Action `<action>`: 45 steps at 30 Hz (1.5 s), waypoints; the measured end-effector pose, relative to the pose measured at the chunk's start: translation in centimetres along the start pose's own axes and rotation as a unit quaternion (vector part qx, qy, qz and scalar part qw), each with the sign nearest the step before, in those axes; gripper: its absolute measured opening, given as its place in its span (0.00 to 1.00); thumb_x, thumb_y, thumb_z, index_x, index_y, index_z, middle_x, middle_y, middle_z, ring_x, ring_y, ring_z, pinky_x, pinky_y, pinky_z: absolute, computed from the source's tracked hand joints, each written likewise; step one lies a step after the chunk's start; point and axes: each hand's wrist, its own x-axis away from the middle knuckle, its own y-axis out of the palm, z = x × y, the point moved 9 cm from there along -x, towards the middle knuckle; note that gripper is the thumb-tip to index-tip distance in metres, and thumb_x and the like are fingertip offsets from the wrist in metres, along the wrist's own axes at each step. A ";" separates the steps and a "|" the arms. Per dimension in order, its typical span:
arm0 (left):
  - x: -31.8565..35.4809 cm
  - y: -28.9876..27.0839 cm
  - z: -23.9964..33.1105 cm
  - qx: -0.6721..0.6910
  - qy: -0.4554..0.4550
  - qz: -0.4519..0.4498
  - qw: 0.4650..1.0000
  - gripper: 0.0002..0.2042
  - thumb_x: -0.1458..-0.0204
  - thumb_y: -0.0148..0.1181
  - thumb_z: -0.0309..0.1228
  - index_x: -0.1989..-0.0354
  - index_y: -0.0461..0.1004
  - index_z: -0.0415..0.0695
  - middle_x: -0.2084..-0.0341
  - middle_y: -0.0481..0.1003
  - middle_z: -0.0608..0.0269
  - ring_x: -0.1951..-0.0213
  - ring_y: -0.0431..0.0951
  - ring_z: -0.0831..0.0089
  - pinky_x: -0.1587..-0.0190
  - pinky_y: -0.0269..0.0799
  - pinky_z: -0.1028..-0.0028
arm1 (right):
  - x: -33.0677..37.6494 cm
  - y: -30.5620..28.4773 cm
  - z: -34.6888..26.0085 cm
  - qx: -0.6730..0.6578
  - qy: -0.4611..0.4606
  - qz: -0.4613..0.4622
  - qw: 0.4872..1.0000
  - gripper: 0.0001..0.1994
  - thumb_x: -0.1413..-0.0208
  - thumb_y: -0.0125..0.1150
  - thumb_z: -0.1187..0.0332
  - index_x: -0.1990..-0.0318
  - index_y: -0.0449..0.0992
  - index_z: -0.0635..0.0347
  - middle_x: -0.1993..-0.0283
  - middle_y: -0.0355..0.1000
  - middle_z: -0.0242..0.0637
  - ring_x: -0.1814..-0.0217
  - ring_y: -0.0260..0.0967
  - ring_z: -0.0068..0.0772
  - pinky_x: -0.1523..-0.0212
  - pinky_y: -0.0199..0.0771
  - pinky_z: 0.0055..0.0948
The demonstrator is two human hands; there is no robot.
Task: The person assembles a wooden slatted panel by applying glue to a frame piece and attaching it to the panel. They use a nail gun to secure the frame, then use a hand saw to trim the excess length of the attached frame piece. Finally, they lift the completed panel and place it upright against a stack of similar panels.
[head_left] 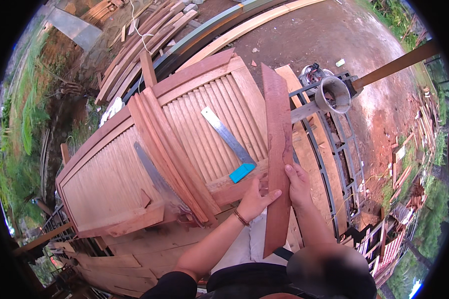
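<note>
A reddish-brown wooden board [278,134] with an angled far end stands out lengthwise in front of me, its near end close to my body. My left hand [257,200] grips its left edge, thumb lying over the face. On the opposite edge my right hand [300,184] holds it, thumb on top and fingers partly hidden. Left of the board, a try square [224,137] with a steel blade and blue stock lies on a slatted wooden door panel [187,112]. Farther left, a handsaw [157,177] rests beside several long wooden strips [167,149] laid across the panel.
A small wood offcut [145,199] lies on the panel's left part. At the right, a grey bucket [333,94] stands by a dark metal frame [341,144]. A slanting post [396,65] rises behind it. Stacked planks [139,47] lie at the far left.
</note>
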 end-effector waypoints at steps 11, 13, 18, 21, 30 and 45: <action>2.7 -2.3 2.6 -0.539 0.032 0.019 0.842 0.41 0.65 0.71 0.44 0.40 0.62 0.42 0.51 0.72 0.47 0.53 0.76 0.51 0.51 0.74 0.59 | 4.5 -2.9 -0.6 0.472 0.053 0.001 0.880 0.22 0.47 0.68 0.60 0.49 0.71 0.62 0.60 0.73 0.35 0.59 0.72 0.28 0.52 0.72 0.26; 2.3 -3.7 3.4 -0.603 0.076 -0.008 0.794 0.39 0.65 0.70 0.43 0.41 0.64 0.44 0.54 0.73 0.50 0.56 0.77 0.51 0.54 0.75 0.59 | 5.0 -0.5 -6.5 0.696 -0.075 -0.008 0.714 0.30 0.56 0.73 0.58 0.46 0.70 0.60 0.59 0.72 0.37 0.58 0.72 0.34 0.50 0.73 0.32; 1.1 -3.7 7.0 -0.663 0.210 -0.165 0.699 0.36 0.64 0.69 0.40 0.42 0.66 0.49 0.54 0.72 0.56 0.50 0.73 0.58 0.43 0.65 0.57 | 4.6 2.7 -6.3 0.750 -0.335 -0.223 0.525 0.40 0.68 0.76 0.55 0.43 0.68 0.57 0.54 0.70 0.38 0.54 0.71 0.41 0.51 0.72 0.47; -0.2 -4.9 11.8 -0.710 0.324 0.053 0.623 0.35 0.63 0.69 0.36 0.40 0.66 0.49 0.49 0.67 0.55 0.43 0.66 0.57 0.37 0.55 0.54 | 0.0 -1.0 -3.5 0.719 -0.180 -0.189 0.644 0.40 0.68 0.74 0.56 0.42 0.68 0.59 0.56 0.70 0.43 0.55 0.71 0.47 0.54 0.72 0.43; 0.4 -23.7 5.4 -0.629 0.061 0.459 0.624 0.37 0.54 0.64 0.40 0.35 0.59 0.43 0.34 0.54 0.50 0.31 0.48 0.49 0.30 0.41 0.50 | -16.0 -0.5 -0.3 0.656 -0.139 0.103 0.734 0.34 0.57 0.70 0.49 0.49 0.68 0.66 0.51 0.71 0.54 0.47 0.69 0.54 0.50 0.71 0.46; 0.7 -24.7 3.0 -0.642 0.081 0.435 0.625 0.34 0.55 0.62 0.40 0.37 0.63 0.45 0.31 0.50 0.49 0.29 0.45 0.48 0.31 0.40 0.46 | -20.2 -0.9 3.2 0.683 0.007 0.016 0.730 0.41 0.56 0.67 0.42 0.42 0.62 0.65 0.49 0.72 0.55 0.45 0.71 0.55 0.45 0.70 0.44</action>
